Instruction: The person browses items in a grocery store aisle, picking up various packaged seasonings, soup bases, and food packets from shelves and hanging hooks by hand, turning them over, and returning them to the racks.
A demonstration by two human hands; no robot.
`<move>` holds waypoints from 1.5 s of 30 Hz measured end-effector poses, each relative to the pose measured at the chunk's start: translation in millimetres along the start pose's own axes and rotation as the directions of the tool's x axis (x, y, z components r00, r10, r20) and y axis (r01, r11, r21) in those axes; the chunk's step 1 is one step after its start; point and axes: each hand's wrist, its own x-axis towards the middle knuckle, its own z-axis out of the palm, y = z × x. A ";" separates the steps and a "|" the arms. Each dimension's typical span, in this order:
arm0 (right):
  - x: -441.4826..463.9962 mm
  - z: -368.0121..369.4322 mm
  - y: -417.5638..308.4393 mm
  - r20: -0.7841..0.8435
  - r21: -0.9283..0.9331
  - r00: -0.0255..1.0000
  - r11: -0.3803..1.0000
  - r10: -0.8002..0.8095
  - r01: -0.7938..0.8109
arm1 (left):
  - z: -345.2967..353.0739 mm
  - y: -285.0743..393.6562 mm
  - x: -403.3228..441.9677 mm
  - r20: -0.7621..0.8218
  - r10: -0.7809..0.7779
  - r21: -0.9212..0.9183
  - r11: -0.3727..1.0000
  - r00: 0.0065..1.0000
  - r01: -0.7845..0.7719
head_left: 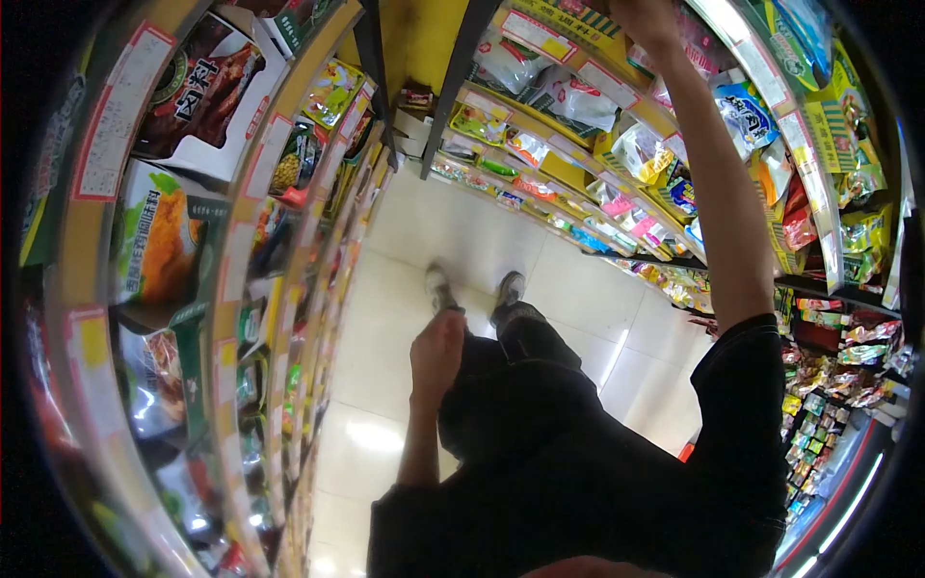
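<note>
My left hand (438, 345) hangs low over the aisle floor, its fingers curled in, and I see nothing in it. My right arm stretches up to the shelves on the right. At the top edge of the view, my right hand (647, 21) is among packaged goods; its fingers are cut off and blurred, so I cannot tell whether it grips anything. Nearest to it are a pinkish bag (696, 46) and a shelf price strip (609, 79). Below the forearm lie a blue and white packet (744, 114) and a white and yellow bag (644, 154).
Close on the left, tall shelves hold a box of dark red packets (207, 91) and an orange and green pack (159, 241). A cardboard box (412, 133) sits at the aisle's far end. Pale floor tiles (385, 289) lie under my shoes. Hanging snacks (819, 385) are at right.
</note>
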 end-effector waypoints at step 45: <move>-3.1 2.0 -5.8 0.038 0.175 0.980 0.966 -0.198 0.188 | 3.4 35.9 2.8 0.002 0.102 0.119 0.988 0.995 -0.102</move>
